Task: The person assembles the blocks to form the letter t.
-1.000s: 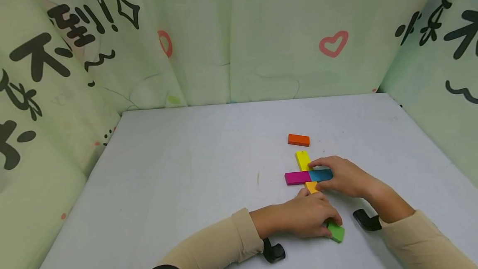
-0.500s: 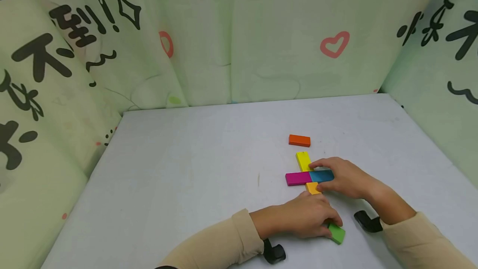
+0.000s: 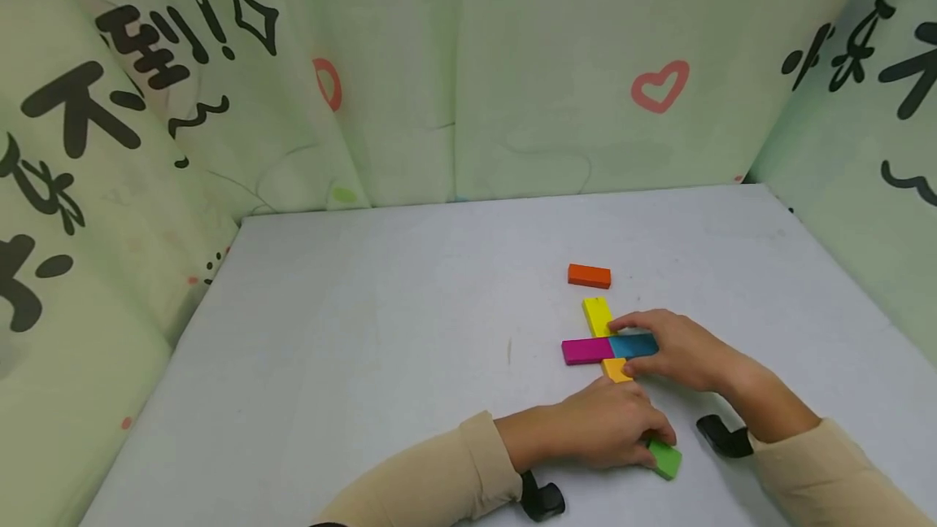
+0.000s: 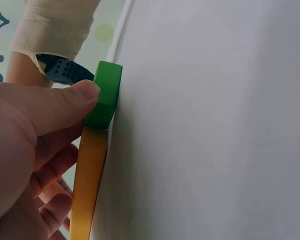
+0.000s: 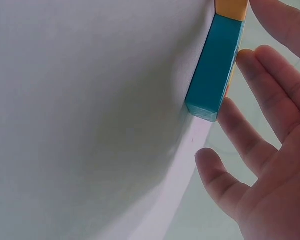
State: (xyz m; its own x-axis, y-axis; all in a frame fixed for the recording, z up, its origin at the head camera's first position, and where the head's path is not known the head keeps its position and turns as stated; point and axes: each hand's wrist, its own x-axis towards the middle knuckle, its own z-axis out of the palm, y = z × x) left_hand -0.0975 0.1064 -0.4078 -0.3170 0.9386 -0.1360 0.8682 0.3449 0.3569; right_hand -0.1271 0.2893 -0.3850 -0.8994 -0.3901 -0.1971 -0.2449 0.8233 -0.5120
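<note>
My left hand [image 3: 611, 425] pinches a green block [image 3: 666, 459] between thumb and fingers. In the left wrist view the green block sits end to end with an amber block [image 4: 90, 180]; from the head, part of that amber block is hidden under the left hand. My right hand [image 3: 684, 348] lies around the blue block [image 3: 634, 345], its index fingertip at the yellow block [image 3: 597, 315] and its thumb at the amber one. Relaxed, spread fingers show beside the blue block in the right wrist view. A magenta block [image 3: 586, 350] abuts the blue one, forming a crossbar.
An orange-red block [image 3: 589, 276] lies apart, beyond the yellow one. All the blocks are on a white table [image 3: 381, 332], with a pale green printed curtain [image 3: 542, 88] around its back and sides. Black curved mounts [image 3: 542, 498] stick out below both wrists.
The hands and blocks keep the same arrangement. The whole scene has shifted very slightly rightward in the head view.
</note>
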